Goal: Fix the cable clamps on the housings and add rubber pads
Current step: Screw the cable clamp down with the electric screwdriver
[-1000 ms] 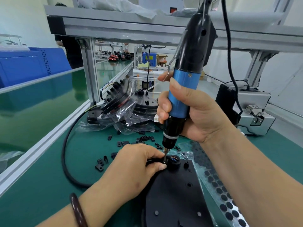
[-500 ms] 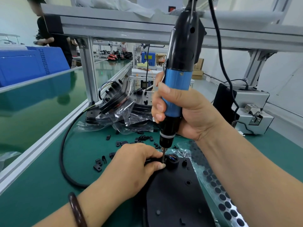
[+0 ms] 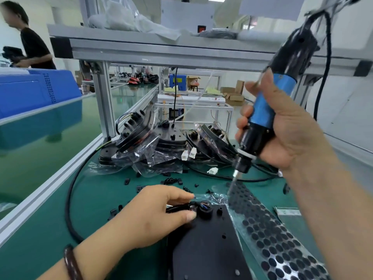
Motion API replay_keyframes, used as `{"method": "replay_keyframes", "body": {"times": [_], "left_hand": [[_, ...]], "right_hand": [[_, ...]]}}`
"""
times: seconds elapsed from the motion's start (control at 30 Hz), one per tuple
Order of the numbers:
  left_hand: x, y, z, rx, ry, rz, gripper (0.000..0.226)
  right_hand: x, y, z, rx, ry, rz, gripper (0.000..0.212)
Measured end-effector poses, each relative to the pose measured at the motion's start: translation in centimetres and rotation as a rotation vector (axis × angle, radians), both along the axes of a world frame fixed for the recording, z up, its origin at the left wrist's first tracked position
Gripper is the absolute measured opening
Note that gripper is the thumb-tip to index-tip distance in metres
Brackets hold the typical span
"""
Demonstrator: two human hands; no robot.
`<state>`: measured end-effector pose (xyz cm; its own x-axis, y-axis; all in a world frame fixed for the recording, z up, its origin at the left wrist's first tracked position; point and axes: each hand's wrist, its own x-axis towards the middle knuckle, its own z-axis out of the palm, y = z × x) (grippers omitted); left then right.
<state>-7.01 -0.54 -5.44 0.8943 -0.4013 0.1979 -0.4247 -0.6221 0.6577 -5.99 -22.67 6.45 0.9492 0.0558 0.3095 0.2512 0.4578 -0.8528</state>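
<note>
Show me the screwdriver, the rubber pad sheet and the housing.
screwdriver (image 3: 262,114): head view, blue grip.
rubber pad sheet (image 3: 268,239): head view, middle rows of pads.
housing (image 3: 205,249): head view, flat black top.

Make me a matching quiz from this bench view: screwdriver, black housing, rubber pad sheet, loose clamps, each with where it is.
1 screwdriver
2 black housing
3 rubber pad sheet
4 loose clamps

A scattered on the green mat
B gripped by the right hand
C lying flat, left hand pinching the cable at its corner
D just right of the housing

Pairs: 1-B, 2-C, 3-D, 4-A.
</note>
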Motion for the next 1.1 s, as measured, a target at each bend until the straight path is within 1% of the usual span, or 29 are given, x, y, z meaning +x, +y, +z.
{"method": "replay_keyframes", "body": {"times": [0.03, 0.07, 0.13, 0.2, 0.27, 0.4, 0.5, 0.53, 0.6, 0.63, 0.67, 0.87, 0.97, 1.1], "left_hand": [[0.2, -0.2, 0.2, -0.014, 0.017, -0.007, 0.016], [0.4, -0.4, 0.5, -0.017, 0.025, -0.006, 0.012], [0.7, -1.0, 0.6, -0.017, 0.049, -0.002, 0.012], [0.9, -1.3, 0.5, -0.029, 0.072, 0.008, 0.011], [1.0, -1.4, 0.4, -0.051, 0.087, 0.021, 0.011], [1.0, -1.5, 0.2, -0.057, 0.068, 0.026, 0.010], [1.0, -1.4, 0.2, -0.074, 0.081, 0.009, 0.005], [1.0, -1.2, 0.3, -0.078, 0.105, -0.021, 0.007], [1.1, -0.5, 0.4, -0.058, 0.155, -0.124, 0.030], [1.2, -0.2, 0.4, -0.033, 0.158, -0.168, 0.038], [1.2, 0.0, 0.3, -0.014, 0.144, -0.191, 0.041], [1.6, -0.2, -0.5, -0.090, 0.073, -0.126, 0.037], [1.6, -0.2, -0.5, -0.084, 0.066, -0.119, 0.036], [1.5, -0.1, -0.3, -0.034, 0.048, -0.134, 0.038]], "right_hand": [[0.0, -0.9, -0.2, -0.013, 0.048, -0.049, 0.055], [0.0, -1.7, -0.6, -0.027, 0.095, -0.086, 0.053], [-0.1, -3.1, -1.6, -0.050, 0.182, -0.132, 0.047], [-0.1, -4.0, -2.7, -0.053, 0.237, -0.163, 0.046], [0.0, -4.7, -3.5, -0.044, 0.262, -0.193, 0.047], [0.0, -5.7, -4.4, -0.039, 0.277, -0.240, 0.043], [0.2, -6.0, -4.9, -0.016, 0.282, -0.254, 0.041], [0.3, -6.0, -5.0, -0.005, 0.282, -0.255, 0.042], [0.5, -5.8, -5.4, 0.014, 0.281, -0.248, 0.044], [0.6, -5.8, -5.6, 0.024, 0.280, -0.245, 0.043], [0.7, -5.8, -5.8, 0.033, 0.280, -0.246, 0.043], [1.2, -6.4, -6.3, 0.076, 0.297, -0.263, 0.048], [1.5, -7.1, -6.5, 0.084, 0.335, -0.291, 0.051], [1.6, -8.5, -6.8, 0.035, 0.388, -0.346, 0.053]]}}
